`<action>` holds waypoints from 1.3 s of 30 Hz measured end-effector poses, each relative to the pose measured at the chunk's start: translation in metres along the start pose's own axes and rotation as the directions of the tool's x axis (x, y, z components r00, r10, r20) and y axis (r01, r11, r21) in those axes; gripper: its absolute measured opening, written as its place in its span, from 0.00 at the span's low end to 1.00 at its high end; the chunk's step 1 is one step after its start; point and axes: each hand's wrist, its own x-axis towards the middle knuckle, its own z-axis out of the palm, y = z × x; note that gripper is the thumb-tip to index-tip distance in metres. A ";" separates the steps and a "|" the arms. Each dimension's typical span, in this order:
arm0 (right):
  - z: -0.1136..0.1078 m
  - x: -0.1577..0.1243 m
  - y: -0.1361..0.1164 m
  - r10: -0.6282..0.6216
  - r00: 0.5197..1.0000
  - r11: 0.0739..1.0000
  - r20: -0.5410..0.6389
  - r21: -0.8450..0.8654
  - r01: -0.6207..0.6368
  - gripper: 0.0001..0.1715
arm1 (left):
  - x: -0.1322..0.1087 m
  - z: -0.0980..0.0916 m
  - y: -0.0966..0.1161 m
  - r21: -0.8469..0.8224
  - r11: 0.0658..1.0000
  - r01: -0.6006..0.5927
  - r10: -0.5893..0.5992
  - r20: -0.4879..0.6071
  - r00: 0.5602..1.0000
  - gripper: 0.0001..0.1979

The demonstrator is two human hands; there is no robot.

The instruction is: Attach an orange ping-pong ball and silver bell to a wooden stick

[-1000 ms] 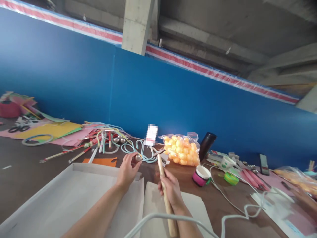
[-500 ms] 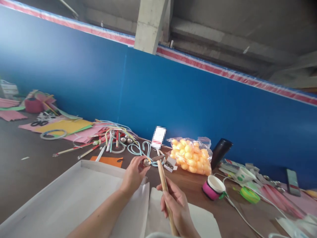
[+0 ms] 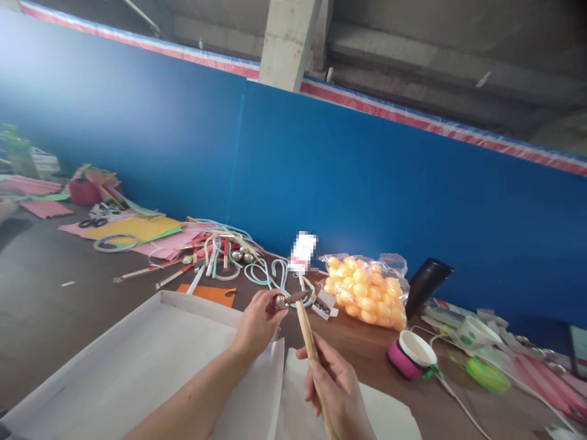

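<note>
My left hand (image 3: 255, 324) pinches a shiny silver ball, like a jingle bell (image 3: 281, 301), above the edge of the white tray (image 3: 137, 348). In my right hand (image 3: 334, 382) is a hammer (image 3: 308, 333) with a pale wooden handle, gripped partway along. Its narrow dark metal head points left at the ball, and its tip appears to touch it or nearly so. Just beyond the hammer lies a small open white box (image 3: 324, 304) with small metal pieces in it. A white sheet (image 3: 385, 406) lies under my right hand.
A clear bag of orange balls (image 3: 364, 290) lies at the blue partition (image 3: 367, 165), beside a black cylinder (image 3: 428, 284). Right of these stands a pink-banded cup (image 3: 413, 354). Cords (image 3: 263, 275), silver balls (image 3: 242, 255), orange sheet (image 3: 206, 294) and scissors (image 3: 93, 223) lie leftward.
The view has shifted slightly, so the scene sits further right. The hammer's head has come closer to the silver ball. At the far left edge, another person's blurred hand now shows.
</note>
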 end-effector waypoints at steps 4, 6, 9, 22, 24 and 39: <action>0.002 -0.001 0.001 -0.019 0.998 0.999 -0.052 0.028 0.021 0.27 | 0.000 0.002 0.000 -0.008 1.000 -0.002 0.002 0.000 1.000 0.17; 0.002 -0.002 0.001 -0.011 0.999 1.000 -0.049 0.017 0.011 0.27 | 0.000 0.003 0.000 -0.017 1.000 0.005 -0.005 0.005 1.000 0.17; 0.001 -0.001 0.002 -0.003 0.999 1.000 -0.049 -0.031 0.001 0.27 | 0.000 0.003 0.001 -0.028 0.999 0.029 -0.029 0.012 1.000 0.17; -0.005 -0.002 0.001 0.002 0.991 0.999 -0.135 0.041 0.004 0.28 | 0.001 0.004 0.006 -0.029 0.999 0.031 -0.031 0.013 0.999 0.17; -0.006 -0.002 0.000 0.005 0.992 0.998 -0.126 0.057 0.002 0.28 | 0.000 0.005 0.006 -0.028 0.999 0.022 -0.021 0.016 1.000 0.18; -0.003 -0.008 -0.013 0.013 0.986 0.997 -0.163 0.081 0.000 0.26 | 0.004 0.003 0.022 -0.370 0.840 0.397 -0.347 0.195 0.917 0.23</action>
